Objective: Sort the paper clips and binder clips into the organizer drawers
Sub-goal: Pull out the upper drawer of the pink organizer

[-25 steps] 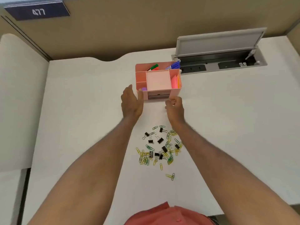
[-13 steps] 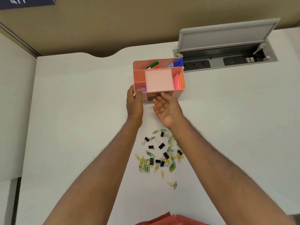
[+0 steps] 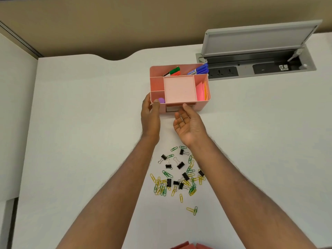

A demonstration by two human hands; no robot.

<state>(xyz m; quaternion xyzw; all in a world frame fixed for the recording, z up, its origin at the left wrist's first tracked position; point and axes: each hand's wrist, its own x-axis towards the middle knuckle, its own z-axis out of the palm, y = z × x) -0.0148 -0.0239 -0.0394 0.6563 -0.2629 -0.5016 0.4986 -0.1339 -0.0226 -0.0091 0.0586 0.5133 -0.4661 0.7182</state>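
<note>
Organizer (image 3: pixel 202 106) between hands; left hand (image 3: pixel 150 115) gripping corner.

pink plastic desk organizer (image 3: pixel 179 90) sits upright on white counter (image 3: pixel 89 123), top split into open compartments, middle one bare. drawer front (image 3: pixel 171 109) low on near face, looks shut or barely cracked, can't tell. green and yellow wire paper clips (image 3: pixel 161 187) plus black binder clips with silver handles (image 3: pixel 180 165) in loose mixed pile nearer the person, well apart from organizer. couple stray clips (image 3: pixel 193 210) nearest.
</note>
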